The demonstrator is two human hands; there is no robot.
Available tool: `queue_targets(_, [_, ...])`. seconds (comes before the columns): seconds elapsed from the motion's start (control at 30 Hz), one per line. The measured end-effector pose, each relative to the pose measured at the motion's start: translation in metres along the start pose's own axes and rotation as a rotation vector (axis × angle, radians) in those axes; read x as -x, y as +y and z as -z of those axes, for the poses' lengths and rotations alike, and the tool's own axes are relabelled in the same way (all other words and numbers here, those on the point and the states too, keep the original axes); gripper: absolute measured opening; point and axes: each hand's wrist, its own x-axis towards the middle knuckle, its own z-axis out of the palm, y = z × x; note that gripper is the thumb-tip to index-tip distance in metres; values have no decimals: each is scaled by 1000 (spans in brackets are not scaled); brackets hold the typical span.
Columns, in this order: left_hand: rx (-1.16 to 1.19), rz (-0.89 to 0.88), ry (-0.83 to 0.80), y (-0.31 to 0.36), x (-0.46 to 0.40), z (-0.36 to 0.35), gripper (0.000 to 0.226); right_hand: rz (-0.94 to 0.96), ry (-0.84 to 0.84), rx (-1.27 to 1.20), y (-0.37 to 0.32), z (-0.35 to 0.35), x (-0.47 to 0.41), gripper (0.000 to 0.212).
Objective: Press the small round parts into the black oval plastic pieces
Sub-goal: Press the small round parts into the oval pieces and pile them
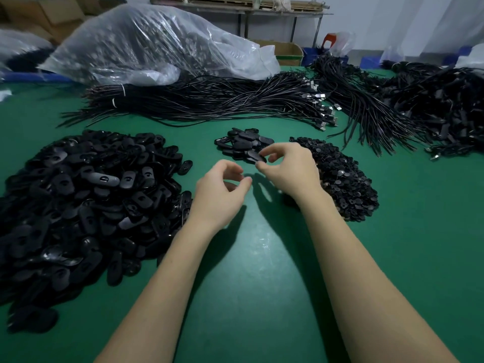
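Observation:
A large heap of black oval plastic pieces (86,200) covers the left of the green table (262,258). A small pile of oval pieces (242,144) lies in the middle. To the right sits a heap of small round parts (343,182). My right hand (286,170) hovers between these two piles and pinches one black oval piece (256,155) between thumb and forefinger at the small pile's near edge. My left hand (222,188) floats just left of it above the table, fingers loosely curled, with nothing visible in it.
Bundles of black cables (209,100) stretch across the back of the table, with more cables (432,106) heaped at the right. A big clear plastic bag (157,40) lies behind them. Bare green surface lies between my forearms.

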Motion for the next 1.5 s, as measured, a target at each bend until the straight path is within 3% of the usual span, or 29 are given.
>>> queue_targets(0.4, [-74,-16,-51,1,2,-1,4,-121,6,7,-18,-17,-71,36])
queue_targets(0.63, [-320,-147,-129,1,5,-10,10,14,-17,-18,-12,-13,-47,11])
queue_targets(0.77, [-349,-165,-157,-3,3,-12,10,112,-244,-23,-29,-12,-42,11])
queue_targets(0.93, [-301,-130,-182,-10,0,-12,11,259,-612,213,-66,-22,-39,23])
queue_targets(1.1, [-348,-181,-198,-13,-2,-12,21,359,-674,360,-96,-39,-38,53])
queue_targets(1.17, [-376,-158,-219,-13,-4,-13,11,376,-676,454,-103,-46,-37,57])
queue_targets(1.23, [-429,-143,-242,-12,-6,-14,8,386,-652,506,-105,-51,-35,51])
queue_targets(1.37, [-480,-130,-264,-11,-7,-13,5,417,-524,494,-103,-52,-31,18])
queue_targets(1.5, [-423,-137,-234,-10,-4,-12,13,431,-550,468,-102,-48,-27,14])
